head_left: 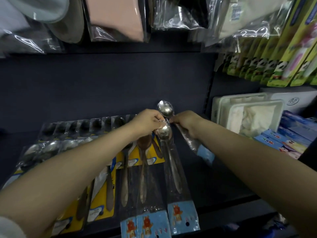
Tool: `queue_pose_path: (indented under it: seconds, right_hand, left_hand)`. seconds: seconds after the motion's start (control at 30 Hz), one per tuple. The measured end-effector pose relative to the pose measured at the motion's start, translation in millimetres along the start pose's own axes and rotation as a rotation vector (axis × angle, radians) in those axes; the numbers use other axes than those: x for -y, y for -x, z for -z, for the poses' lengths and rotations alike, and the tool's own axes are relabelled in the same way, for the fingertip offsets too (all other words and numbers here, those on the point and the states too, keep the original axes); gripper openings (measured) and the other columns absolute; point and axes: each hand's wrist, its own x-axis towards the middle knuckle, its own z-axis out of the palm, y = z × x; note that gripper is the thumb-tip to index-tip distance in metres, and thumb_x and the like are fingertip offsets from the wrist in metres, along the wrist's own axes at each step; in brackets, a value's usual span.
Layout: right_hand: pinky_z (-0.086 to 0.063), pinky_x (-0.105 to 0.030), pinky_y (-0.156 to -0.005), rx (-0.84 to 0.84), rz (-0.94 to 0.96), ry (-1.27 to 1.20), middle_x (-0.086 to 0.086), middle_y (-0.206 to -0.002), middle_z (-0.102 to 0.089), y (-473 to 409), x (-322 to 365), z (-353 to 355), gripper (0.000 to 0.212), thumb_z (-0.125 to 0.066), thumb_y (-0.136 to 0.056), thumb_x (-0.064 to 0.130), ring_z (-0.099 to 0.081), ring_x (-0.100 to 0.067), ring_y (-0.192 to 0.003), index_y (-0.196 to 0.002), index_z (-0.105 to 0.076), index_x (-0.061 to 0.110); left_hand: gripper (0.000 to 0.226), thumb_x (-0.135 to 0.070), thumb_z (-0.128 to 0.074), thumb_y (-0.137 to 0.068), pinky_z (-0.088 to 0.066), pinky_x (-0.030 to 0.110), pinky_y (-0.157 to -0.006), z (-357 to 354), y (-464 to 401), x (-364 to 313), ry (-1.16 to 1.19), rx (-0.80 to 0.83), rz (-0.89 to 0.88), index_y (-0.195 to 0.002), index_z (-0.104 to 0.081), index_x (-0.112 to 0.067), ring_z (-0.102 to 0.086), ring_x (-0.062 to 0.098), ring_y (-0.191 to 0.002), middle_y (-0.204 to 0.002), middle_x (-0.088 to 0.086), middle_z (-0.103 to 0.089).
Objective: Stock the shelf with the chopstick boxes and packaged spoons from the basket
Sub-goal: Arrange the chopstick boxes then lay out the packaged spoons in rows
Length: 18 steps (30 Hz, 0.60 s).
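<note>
Hands meeting over shelf [103,86]: left hand [147,122] pinching laid spoon pack [171,167], lying front-to-back; right hand [186,123] gripping second pack [190,141], angling rightward.

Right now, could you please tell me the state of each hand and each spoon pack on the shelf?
Left hand: closed, pinching the top of the lying pack.
Right hand: closed around the raised pack.
Raised pack: off the shelf, spoon bowl up.
Lying pack: flat on the shelf, rightmost in its row, blue card toward the front.
Yellow-card packs: lying flat, overlapped in a row.
Shelf: bare at the right.
</note>
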Motion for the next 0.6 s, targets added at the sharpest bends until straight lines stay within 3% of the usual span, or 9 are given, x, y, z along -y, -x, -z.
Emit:
queue_pose_path:
  seconds: [0.07,0.13,0.3,0.33,0.4,0.5,0.6]
  right_hand:
    - [-0.029,-0.011,-0.034,0.081,-0.054,-0.022,-0.002,-0.037,-0.048,-1.6,0.9,-8.4,0.027,-0.057,-0.088,0.005,-0.037,-0.007,-0.024,-0.062,-0.051,0.009]
    - [-0.025,-0.008,-0.030,0.130,-0.042,0.064,0.001,-0.028,-0.043,-1.4,-1.2,-15.2,0.030,-0.052,-0.087,-0.002,-0.036,-0.006,-0.022,-0.059,-0.048,0.008]
    - [-0.029,-0.014,-0.029,0.116,0.106,0.196,-0.008,-0.057,-0.050,5.1,-3.4,-10.5,0.012,-0.060,-0.085,-0.001,-0.045,-0.010,-0.039,-0.078,-0.058,0.009]
    - [-0.036,-0.018,-0.033,0.083,0.145,0.249,-0.009,-0.062,-0.054,6.2,-3.2,-7.0,0.003,-0.061,-0.086,0.004,-0.048,-0.012,-0.044,-0.086,-0.061,0.006]
    - [-0.044,-0.028,-0.048,0.039,0.196,0.392,-0.013,-0.076,-0.059,5.6,-4.4,-1.0,0.016,-0.062,-0.087,0.013,-0.050,-0.016,-0.056,-0.097,-0.065,0.001]
    - [-0.033,-0.021,-0.036,0.127,0.157,0.378,-0.009,-0.071,-0.055,8.8,-3.2,2.9,0.015,-0.057,-0.092,0.020,-0.046,-0.014,-0.047,-0.089,-0.061,0.006]
    - [-0.032,-0.014,-0.030,0.166,0.140,0.431,-0.008,-0.062,-0.054,10.5,0.0,-1.6,0.017,-0.060,-0.089,0.017,-0.050,-0.010,-0.033,-0.080,-0.058,0.003]
  left_hand:
    - [0.011,-0.014,-0.067,-0.082,-0.046,0.023,-0.062,-1.7,4.6,2.0,0.005,-0.031,-0.009,-0.074,-0.061,-0.018,-0.056,0.007,-0.062,-0.069,-0.003,-0.062]
    - [0.007,-0.013,-0.070,-0.079,-0.046,0.025,-0.066,-2.9,7.5,3.3,-0.038,-0.040,-0.032,-0.078,-0.064,-0.014,-0.057,0.009,-0.065,-0.074,0.002,-0.066]
    - [0.017,-0.017,-0.073,-0.076,-0.041,0.024,-0.068,-9.9,12.4,6.1,-0.249,-0.033,-0.095,-0.089,-0.064,-0.011,-0.052,0.009,-0.072,-0.082,-0.004,-0.059]
    - [0.023,-0.020,-0.072,-0.077,-0.040,0.025,-0.073,-10.0,14.7,4.1,-0.330,-0.030,-0.114,-0.097,-0.063,-0.012,-0.051,0.010,-0.080,-0.091,-0.003,-0.057]
    - [0.033,-0.025,-0.068,-0.080,-0.038,0.024,-0.080,-6.9,23.9,-1.5,-0.481,-0.015,-0.173,-0.110,-0.059,-0.014,-0.048,0.015,-0.095,-0.109,0.001,-0.053]
    - [0.037,-0.030,-0.065,-0.082,-0.038,0.023,-0.084,0.7,57.8,-16.6,-0.584,0.121,-0.272,-0.117,-0.058,-0.019,-0.049,0.014,-0.103,-0.118,0.000,-0.051]
    - [0.049,-0.046,-0.054,-0.086,-0.042,0.028,-0.096,-1.4,100.9,-30.9,-0.716,0.308,-0.298,-0.131,-0.047,-0.029,-0.047,0.012,-0.116,-0.133,-0.006,-0.045]
